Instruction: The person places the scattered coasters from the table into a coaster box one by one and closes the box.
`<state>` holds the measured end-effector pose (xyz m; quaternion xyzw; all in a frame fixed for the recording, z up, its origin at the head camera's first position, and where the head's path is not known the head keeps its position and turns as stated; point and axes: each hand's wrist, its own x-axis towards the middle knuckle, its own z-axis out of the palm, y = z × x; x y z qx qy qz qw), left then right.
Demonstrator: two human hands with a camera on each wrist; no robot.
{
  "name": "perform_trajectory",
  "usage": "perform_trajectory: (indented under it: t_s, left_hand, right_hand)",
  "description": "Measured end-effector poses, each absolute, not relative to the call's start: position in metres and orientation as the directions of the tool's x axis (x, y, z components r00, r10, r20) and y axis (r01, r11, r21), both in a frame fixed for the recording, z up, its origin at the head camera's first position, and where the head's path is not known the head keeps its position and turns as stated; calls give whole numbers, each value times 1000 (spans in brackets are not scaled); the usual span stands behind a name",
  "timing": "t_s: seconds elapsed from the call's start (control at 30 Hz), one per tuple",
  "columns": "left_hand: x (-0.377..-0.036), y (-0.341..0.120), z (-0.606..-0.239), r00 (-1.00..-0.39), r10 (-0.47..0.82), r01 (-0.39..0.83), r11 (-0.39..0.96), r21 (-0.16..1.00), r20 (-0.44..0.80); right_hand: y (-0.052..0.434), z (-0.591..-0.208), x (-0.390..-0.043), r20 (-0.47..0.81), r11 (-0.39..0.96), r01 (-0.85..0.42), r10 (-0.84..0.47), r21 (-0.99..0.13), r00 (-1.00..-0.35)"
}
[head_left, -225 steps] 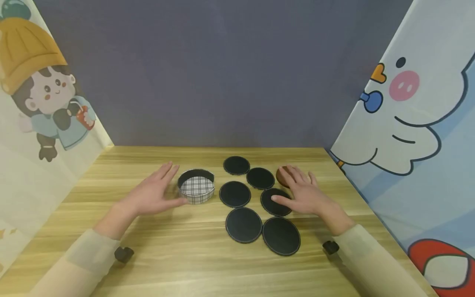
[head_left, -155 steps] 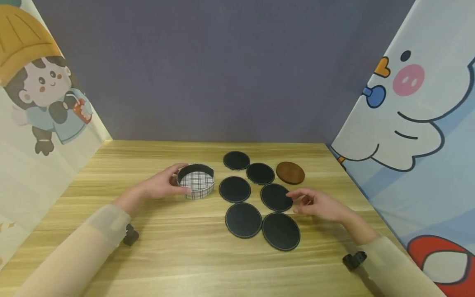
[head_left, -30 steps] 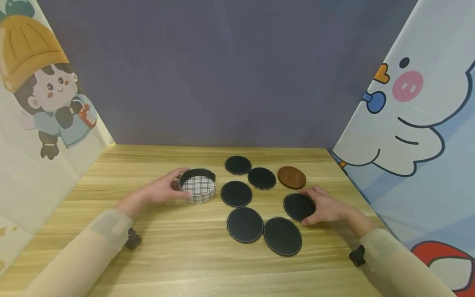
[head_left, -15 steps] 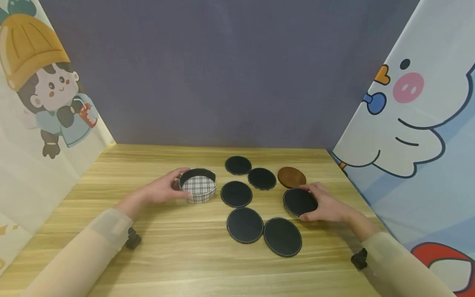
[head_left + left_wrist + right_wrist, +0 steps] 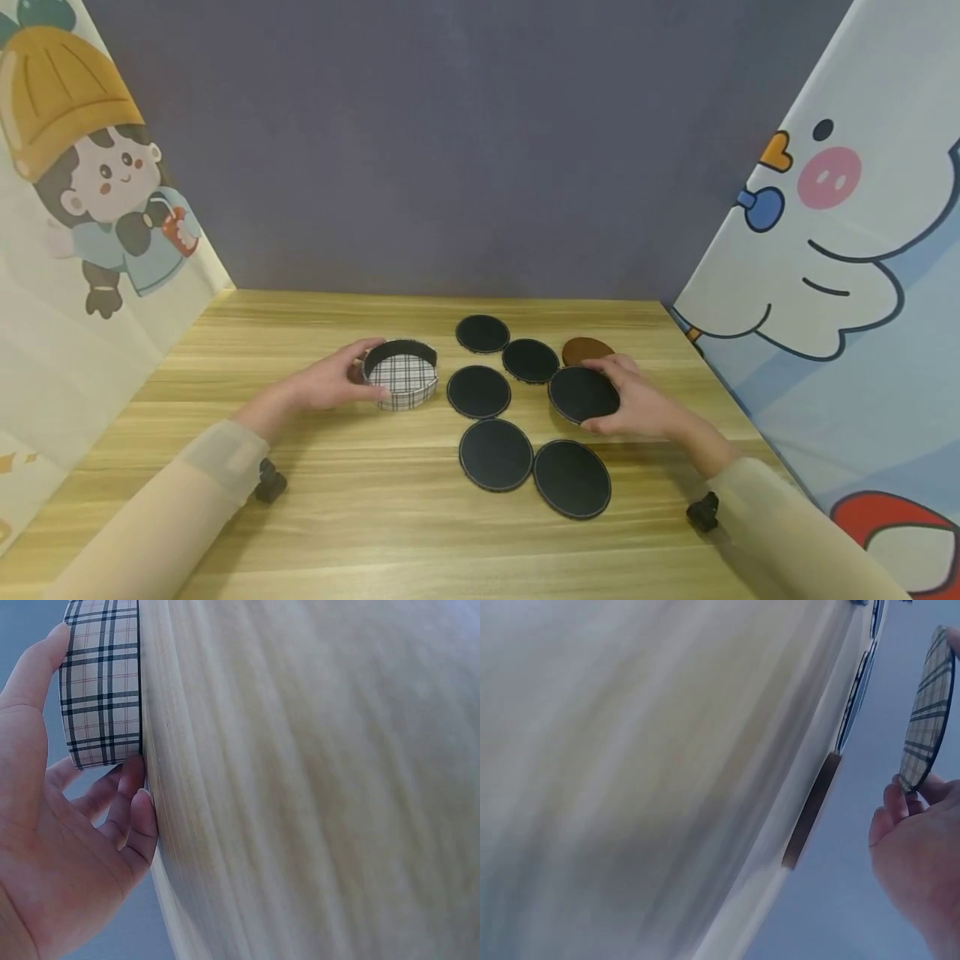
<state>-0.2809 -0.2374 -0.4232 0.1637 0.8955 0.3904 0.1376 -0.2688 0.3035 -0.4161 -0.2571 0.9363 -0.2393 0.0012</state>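
My left hand (image 5: 330, 382) holds a round, shallow coaster holder (image 5: 400, 400) in white and dark plaid, fingers behind it and thumb at its front. In the left wrist view the holder's plaid side (image 5: 105, 690) stands on the wooden table. Between the thumb and fingers of my right hand (image 5: 637, 404) is a round black coaster (image 5: 583, 394) with pale edge stitching, raised above the table. Its plaid underside (image 5: 928, 712) shows in the right wrist view. Several matching coasters lie flat between the hands, among them a near one (image 5: 572, 479) and a middle one (image 5: 478, 392).
A brown wooden disc (image 5: 587, 347) lies behind the raised coaster, which partly covers it in the head view. A grey panel (image 5: 450, 150) rises at the table's back edge. Cartoon-printed panels stand at the left (image 5: 45, 350) and right (image 5: 750, 292).
Both hands were spread at first; the left then took hold of the holder. The right slid a coaster rightward out of the group, lifted it, and has now carried it back left.
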Motion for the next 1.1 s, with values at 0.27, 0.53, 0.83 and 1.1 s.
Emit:
perform_trajectory:
  t_s: [0.27, 0.53, 0.83, 1.1]
  left_hand:
    - [-279, -238, -421, -907, 405, 188, 643, 742, -121]
    - [-281, -238, -423, -906, 406, 191, 645, 740, -120]
    - [-280, -238, -423, -903, 416, 200, 630, 750, -109]
    - [-280, -238, -422, -903, 418, 207, 631, 748, -102]
  right_hand:
    - [275, -414, -275, 124, 703, -505, -519, -500, -845]
    - [251, -410, -279, 100, 683, -507, -542, -525, -834]
    - [229, -405, -286, 92, 676, -504, -547, -537, -832]
    - [207, -398, -297, 89, 674, -509, -554, -536, -827]
